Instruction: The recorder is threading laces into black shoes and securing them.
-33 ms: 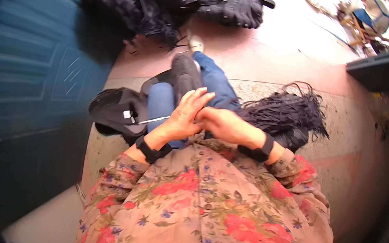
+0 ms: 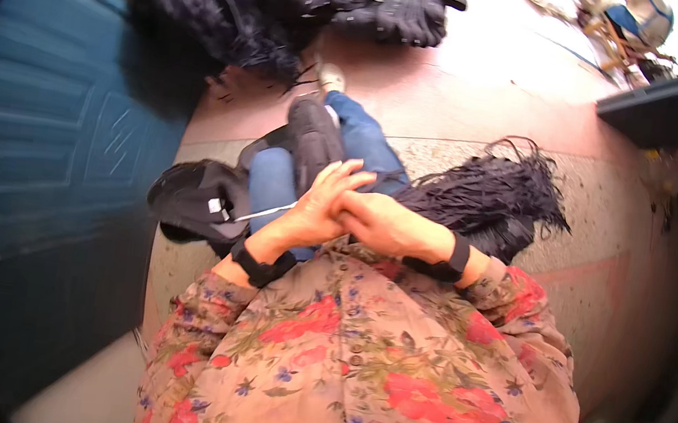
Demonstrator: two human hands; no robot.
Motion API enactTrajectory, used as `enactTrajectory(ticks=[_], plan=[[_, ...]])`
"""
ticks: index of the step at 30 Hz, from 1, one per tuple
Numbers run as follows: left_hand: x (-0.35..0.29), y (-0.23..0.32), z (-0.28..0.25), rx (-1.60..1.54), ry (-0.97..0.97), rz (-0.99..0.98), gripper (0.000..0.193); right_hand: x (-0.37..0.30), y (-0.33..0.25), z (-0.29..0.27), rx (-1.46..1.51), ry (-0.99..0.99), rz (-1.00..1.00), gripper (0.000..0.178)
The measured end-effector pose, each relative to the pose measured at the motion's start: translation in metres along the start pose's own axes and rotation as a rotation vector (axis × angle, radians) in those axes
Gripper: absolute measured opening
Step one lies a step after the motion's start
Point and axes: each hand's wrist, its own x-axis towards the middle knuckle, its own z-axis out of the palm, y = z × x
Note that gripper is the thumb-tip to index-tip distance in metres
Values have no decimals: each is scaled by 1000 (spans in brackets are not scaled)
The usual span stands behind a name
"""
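Observation:
My left hand (image 2: 320,209) lies across my lap with its fingers stretched out and angled away from me. My right hand (image 2: 388,225) meets it from the right, fingers bent in against the left palm and fingers. Whatever may be between the hands is hidden. A thin pale rod or cord (image 2: 266,212) runs from beside my left hand to a black, hat-like item (image 2: 202,200) with a white label, left of my thigh. Beyond my hands, a long dark padded piece (image 2: 314,140) lies between my blue-trousered legs.
A heap of black bundles with loose strands (image 2: 255,4) sits ahead on the floor. More tangled black strands (image 2: 491,193) lie beside my right leg. A blue panelled door (image 2: 58,132) stands left; a dark ledge (image 2: 661,108) juts in at right. Assorted items (image 2: 637,28) stand far right.
The whole view has shifted slightly, with the surroundings moving left in the picture. My right hand has settled a little closer over the left. Otherwise the pose is much the same.

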Motion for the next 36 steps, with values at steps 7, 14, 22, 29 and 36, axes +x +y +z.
enactTrajectory(ticks=[7,14,22,29,36], plan=[[19,21,20,-692,-303,-179,56,-6,-58,-38,327,161,-199,17],[-5,55,-84,-437,-243,-606,18,-94,-55,-149,699,901,-53,24],[-67,73,-233,113,368,-593,23,-123,-28,-137,495,701,332,22],[-362,60,-524,1019,783,-843,35,-168,40,-133,465,833,646,22],[-436,80,-459,522,1203,-1170,21,-171,87,-109,418,698,850,23]])
